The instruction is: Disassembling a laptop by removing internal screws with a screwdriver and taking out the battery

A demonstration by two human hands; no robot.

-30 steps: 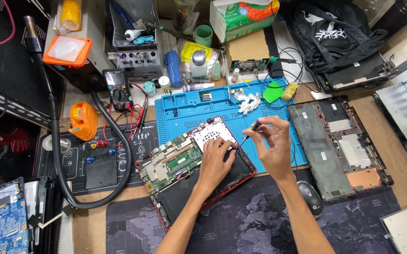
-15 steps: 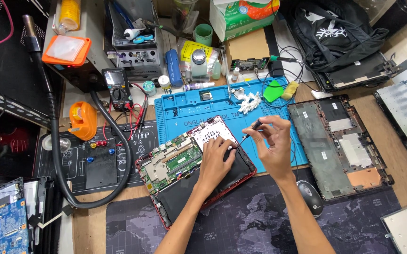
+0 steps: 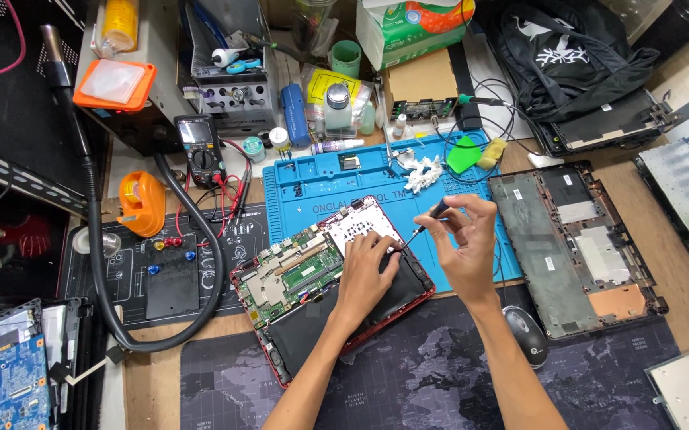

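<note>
The opened red-framed laptop (image 3: 332, 279) lies tilted at the middle of the surface, half on the blue repair mat (image 3: 360, 179) and half on the dark map-print mat (image 3: 440, 374), with its green circuit board (image 3: 292, 271) bared on the left. The left hand (image 3: 368, 271) lies flat with fingers spread, pressing the laptop steady, while the right hand (image 3: 468, 247) is pinched shut around a thin screwdriver (image 3: 424, 223) whose tip meets the laptop's far right part. This looks like working a small screw, so the next move likely calls for keeping the tip seated and turning gently.

Red-framed laptop (image 3: 281, 350), blue mat (image 3: 312, 187), orange tape dispenser (image 3: 140, 204).
</note>
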